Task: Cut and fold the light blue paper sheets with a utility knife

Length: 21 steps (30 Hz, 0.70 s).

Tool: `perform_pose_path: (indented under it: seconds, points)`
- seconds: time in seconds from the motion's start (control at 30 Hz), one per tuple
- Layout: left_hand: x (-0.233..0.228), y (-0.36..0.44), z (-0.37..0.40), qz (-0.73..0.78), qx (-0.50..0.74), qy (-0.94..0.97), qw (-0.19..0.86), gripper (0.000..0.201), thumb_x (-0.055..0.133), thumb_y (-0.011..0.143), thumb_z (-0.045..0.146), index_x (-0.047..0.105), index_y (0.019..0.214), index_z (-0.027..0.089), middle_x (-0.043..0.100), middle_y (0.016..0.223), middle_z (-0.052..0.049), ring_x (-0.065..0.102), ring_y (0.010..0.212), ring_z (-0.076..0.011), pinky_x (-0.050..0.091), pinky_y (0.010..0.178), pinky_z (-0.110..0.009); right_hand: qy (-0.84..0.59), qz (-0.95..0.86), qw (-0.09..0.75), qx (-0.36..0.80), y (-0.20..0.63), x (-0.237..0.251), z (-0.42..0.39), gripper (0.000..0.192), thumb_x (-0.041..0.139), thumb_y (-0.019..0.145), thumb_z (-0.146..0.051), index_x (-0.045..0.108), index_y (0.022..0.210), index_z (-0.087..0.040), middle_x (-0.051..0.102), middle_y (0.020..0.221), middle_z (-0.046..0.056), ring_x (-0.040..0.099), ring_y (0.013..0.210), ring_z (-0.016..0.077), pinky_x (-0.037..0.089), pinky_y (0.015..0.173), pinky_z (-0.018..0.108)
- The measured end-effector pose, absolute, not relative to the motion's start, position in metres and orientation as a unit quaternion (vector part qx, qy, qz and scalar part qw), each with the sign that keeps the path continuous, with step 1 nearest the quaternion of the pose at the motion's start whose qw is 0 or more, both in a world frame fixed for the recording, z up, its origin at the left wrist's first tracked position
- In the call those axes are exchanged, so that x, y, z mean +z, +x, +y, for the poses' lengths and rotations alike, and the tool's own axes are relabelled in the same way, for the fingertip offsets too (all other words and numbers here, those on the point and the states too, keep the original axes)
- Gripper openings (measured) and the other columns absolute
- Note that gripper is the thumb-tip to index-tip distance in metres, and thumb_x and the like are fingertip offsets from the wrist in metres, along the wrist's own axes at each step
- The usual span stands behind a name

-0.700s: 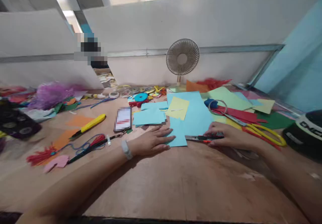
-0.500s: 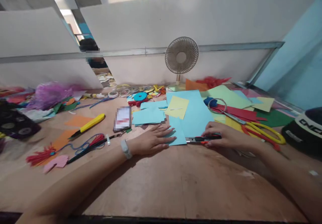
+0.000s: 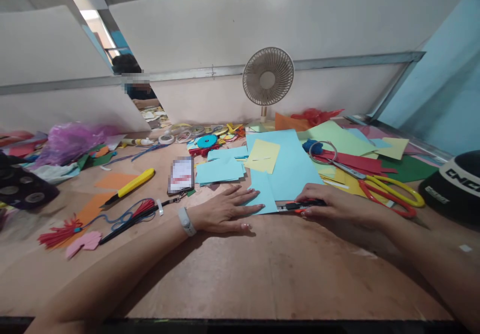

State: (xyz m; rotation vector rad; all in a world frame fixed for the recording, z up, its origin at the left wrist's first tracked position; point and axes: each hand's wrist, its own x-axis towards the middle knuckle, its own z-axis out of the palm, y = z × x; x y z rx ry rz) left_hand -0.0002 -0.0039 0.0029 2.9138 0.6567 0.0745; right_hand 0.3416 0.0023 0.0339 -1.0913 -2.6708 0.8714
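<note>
My left hand (image 3: 225, 210) lies flat, fingers spread, pressing the near left corner of a large light blue paper sheet (image 3: 288, 166) on the wooden table (image 3: 262, 269). My right hand (image 3: 332, 205) grips a black and red utility knife (image 3: 298, 206) lying along the sheet's near edge, blade end pointing left toward my left hand. A pale yellow paper square (image 3: 263, 156) rests on top of the blue sheet.
Yellow-handled scissors (image 3: 386, 186) and red, green and yellow papers lie right of the sheet. A phone (image 3: 181, 175), yellow cutter (image 3: 129, 186), red tassels and a stack of blue squares (image 3: 219, 169) lie to the left. A small fan (image 3: 267, 80) stands at the back; a black cap (image 3: 455, 184) far right.
The view has tilted slightly. My right hand with the knife has shifted a little left along the sheet's near edge; my left hand stays pressed on the paper.
</note>
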Motion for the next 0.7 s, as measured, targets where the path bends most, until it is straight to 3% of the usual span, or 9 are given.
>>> perform_pose_path:
  seconds: [0.33,0.7]
  points:
    - [0.002,0.000,-0.004,0.216,0.026,0.973,0.073,0.064,0.040,0.101,0.060,0.031,0.156,0.029,0.016,0.164,-0.007,0.021,0.150,-0.0289,0.007,0.123,-0.050,-0.387,-0.869,0.021,0.309,0.355,0.043,0.003,0.041,0.057,0.090,-0.056,0.071,0.113,-0.026,0.066,0.108,0.007,0.059,0.101,0.0262,0.044,0.086,0.037]
    - [0.002,0.000,-0.005,0.212,0.017,0.975,0.067,0.068,0.039,0.100,0.061,0.028,0.157,0.025,0.015,0.164,-0.010,0.016,0.152,-0.0263,0.005,0.122,-0.048,-0.393,-0.865,0.025,0.312,0.344,0.046,-0.006,0.045,0.054,0.088,-0.059,0.072,0.110,-0.024,0.067,0.109,0.008,0.061,0.100,0.0270,0.045,0.086,0.038]
